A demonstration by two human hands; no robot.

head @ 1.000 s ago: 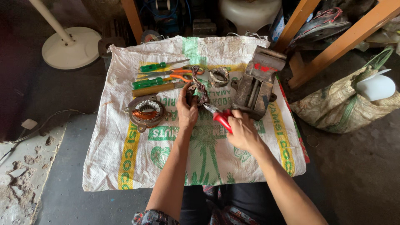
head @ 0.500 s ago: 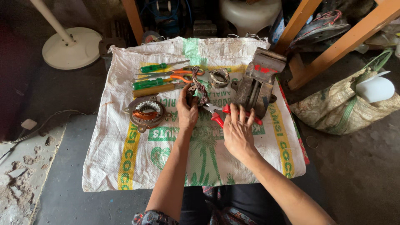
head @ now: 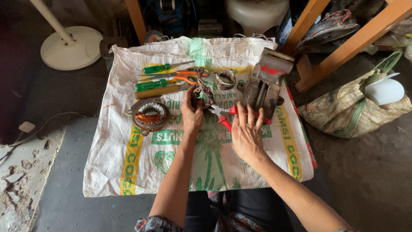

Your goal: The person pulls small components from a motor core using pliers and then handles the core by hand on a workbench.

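since a second ago the right hand [head: 246, 136] has let go of the red-handled pliers [head: 229, 115] and now lies flat on them, fingers spread, so its grip holds nothing. left hand [head: 192, 112] pinches a small wire-wound part [head: 201, 92] mid-sack [head: 128, 163]. beside it lie a copper-wound stator [head: 149, 114], green screwdrivers [head: 156, 76] and a metal vise [head: 262, 83], crowding the right hand.

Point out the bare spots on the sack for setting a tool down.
Bare: the white woven sack's near-left part, below the copper-wound stator; and its near-right corner, right of the right hand. Crowded: the far half, with green-handled screwdrivers, grey metal vise.
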